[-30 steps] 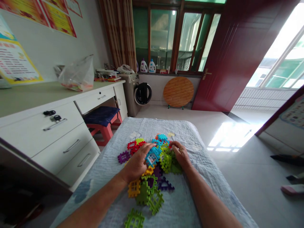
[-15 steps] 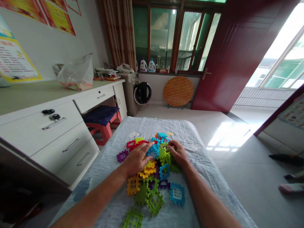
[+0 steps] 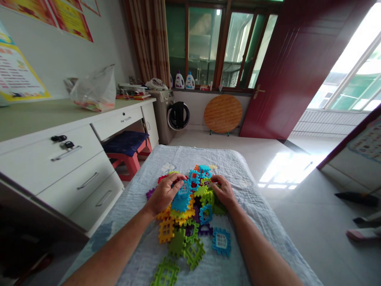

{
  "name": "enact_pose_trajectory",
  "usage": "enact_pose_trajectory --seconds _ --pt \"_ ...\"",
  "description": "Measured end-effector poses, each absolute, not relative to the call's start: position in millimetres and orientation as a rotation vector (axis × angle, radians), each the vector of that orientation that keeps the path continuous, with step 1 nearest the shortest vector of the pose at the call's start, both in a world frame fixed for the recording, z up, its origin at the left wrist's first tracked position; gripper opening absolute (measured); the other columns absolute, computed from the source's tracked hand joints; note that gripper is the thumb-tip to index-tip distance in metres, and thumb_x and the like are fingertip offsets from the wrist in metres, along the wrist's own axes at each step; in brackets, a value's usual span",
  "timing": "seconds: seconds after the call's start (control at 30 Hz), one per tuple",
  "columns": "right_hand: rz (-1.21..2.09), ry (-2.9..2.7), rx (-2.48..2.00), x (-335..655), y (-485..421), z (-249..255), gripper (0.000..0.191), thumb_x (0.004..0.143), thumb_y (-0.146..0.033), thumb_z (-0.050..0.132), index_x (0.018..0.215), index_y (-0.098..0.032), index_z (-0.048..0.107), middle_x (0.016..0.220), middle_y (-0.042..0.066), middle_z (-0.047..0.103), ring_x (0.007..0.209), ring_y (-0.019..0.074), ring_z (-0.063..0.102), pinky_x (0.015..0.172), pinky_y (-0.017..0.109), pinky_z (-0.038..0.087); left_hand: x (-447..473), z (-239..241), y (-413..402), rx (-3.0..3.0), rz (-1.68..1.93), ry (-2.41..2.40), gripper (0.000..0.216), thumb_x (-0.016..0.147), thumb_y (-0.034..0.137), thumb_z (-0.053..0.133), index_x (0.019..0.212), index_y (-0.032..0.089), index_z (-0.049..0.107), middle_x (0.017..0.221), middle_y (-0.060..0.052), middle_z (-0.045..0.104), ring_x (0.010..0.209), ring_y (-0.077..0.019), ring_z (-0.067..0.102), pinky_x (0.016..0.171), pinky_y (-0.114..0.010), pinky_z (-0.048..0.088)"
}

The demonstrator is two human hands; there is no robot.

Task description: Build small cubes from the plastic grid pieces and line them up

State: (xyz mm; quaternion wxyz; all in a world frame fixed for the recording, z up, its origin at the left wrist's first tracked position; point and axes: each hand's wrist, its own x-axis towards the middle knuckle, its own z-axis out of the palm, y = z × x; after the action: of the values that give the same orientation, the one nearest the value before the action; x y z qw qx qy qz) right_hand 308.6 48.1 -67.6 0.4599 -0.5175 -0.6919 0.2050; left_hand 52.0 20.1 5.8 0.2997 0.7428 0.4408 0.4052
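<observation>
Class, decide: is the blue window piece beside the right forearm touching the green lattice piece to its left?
Apart. The head view shows a strip of pale cloth between the blue window piece and the green lattice piece.

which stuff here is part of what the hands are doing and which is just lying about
Part of it:
- blue piece, in the left hand
- green pieces, by the right hand
- yellow pieces, below the left hand in the picture

Just lying about:
- plastic bag, on the desk
- bottles, on the sill
- stool
- round tabletop
</observation>
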Motion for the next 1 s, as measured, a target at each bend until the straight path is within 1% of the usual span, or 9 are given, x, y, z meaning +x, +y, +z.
enact_pose_trajectory --seconds 0.2,0.33,0.4,0.47,0.57,0.67,0.77,0.83,1.0 --pt "0.519 -1.689 -1.283 307.1 46.2 -64.1 0.014 0.076 -0.025 0.054 0.085 -0.019 0.064 0.086 0.004 0.065 0.081 0.0178 0.059 0.077 0.03 0.045 63.3 2.4 42.3 1.8 1.182 1.225 0.024 0.088 0.037 0.045 0.095 0.019 0.059 0.083 0.0 0.06 0.075 -0.0143 0.054 0.07 -0.025 0.044" --pt "0.595 -1.604 -1.305 307.3 47.2 -64.4 0.016 0.076 -0.027 0.054 0.086 -0.019 0.064 0.084 0.003 0.067 0.078 0.0177 0.06 0.074 0.03 0.047 70.2 7.7 55.8 1.712 1.186 1.17 0.032 0.089 0.045 0.043 0.1 0.019 0.057 0.077 0.001 0.058 0.066 -0.0122 0.052 0.062 -0.023 0.043" --pt "0.639 -1.559 -1.317 308.0 48.5 -65.7 0.018 0.076 -0.028 0.054 0.087 -0.019 0.064 0.083 0.003 0.067 0.076 0.0178 0.061 0.072 0.03 0.048 73.4 10.5 63.6 1.804 1.093 1.144 0.037 0.089 0.049 0.041 0.102 0.02 0.059 0.08 0.0 0.061 0.071 -0.0137 0.055 0.067 -0.024 0.045" --pt "0.661 -1.536 -1.321 309.0 49.8 -67.1 0.018 0.075 -0.028 0.054 0.087 -0.019 0.064 0.083 0.003 0.067 0.076 0.0178 0.061 0.071 0.03 0.049 77.6 12.2 74.0 2.022 0.942 1.136 0.04 0.088 0.052 0.041 0.1 0.021 0.063 0.091 -0.003 0.062 0.084 -0.0166 0.059 0.08 -0.028 0.047" --pt "0.671 -1.496 -1.317 310.0 51.1 -68.4 0.019 0.075 -0.029 0.055 0.088 -0.019 0.064 0.084 0.003 0.066 0.077 0.0175 0.061 0.071 0.029 0.049 89.6 11.7 94.4 2.324 0.744 1.33 0.041 0.087 0.052 0.041 0.099 0.023 0.067 0.111 -0.007 0.055 0.104 -0.021 0.056 0.096 -0.032 0.041" --pt "0.647 -1.448 -1.301 310.1 51.3 -68.2 0.019 0.076 -0.03 0.054 0.088 -0.019 0.064 0.086 0.004 0.064 0.078 0.017 0.061 0.07 0.029 0.05 109.8 7.0 116.6 2.335 0.497 1.634 0.048 0.079 0.057 0.051 0.113 0.024 0.06 0.125 -0.009 0.048 0.113 -0.0261 0.053 0.099 -0.036 0.039" --pt "0.615 -1.443 -1.27 310.1 51.0 -67.5 0.02 0.076 -0.03 0.054 0.088 -0.02 0.065 0.089 0.004 0.061 0.079 0.0166 0.06 0.07 0.028 0.051 132.1 -1.1 136.1 2.231 0.22 1.669 0.078 0.062 0.059 0.066 0.129 0.024 0.046 0.135 -0.012 0.042 0.117 -0.0295 0.052 0.097 -0.036 0.041" --pt "0.615 -1.439 -1.255 310.3 50.7 -67.1 0.02 0.076 -0.03 0.054 0.089 -0.02 0.064 0.091 0.004 0.061 0.08 0.0165 0.059 0.07 0.028 0.051 143.9 -6.8 146.8 2.183 0.133 1.632 0.083 0.054 0.054 0.072 0.127 0.023 0.046 0.13 -0.012 0.049 0.113 -0.0302 0.054 0.09 -0.035 0.045" --pt "0.652 -1.409 -1.258 310.6 51.2 -66.3 0.019 0.076 -0.031 0.055 0.088 -0.019 0.063 0.093 0.005 0.059 0.08 0.0168 0.059 0.068 0.028 0.051 157.9 -16.2 165.1 2.131 0.019 1.4 0.063 0.046 0.032 0.078 0.105 0.022 0.057 0.096 -0.003 0.067 0.088 -0.0242 0.064 0.068 -0.027 0.05"
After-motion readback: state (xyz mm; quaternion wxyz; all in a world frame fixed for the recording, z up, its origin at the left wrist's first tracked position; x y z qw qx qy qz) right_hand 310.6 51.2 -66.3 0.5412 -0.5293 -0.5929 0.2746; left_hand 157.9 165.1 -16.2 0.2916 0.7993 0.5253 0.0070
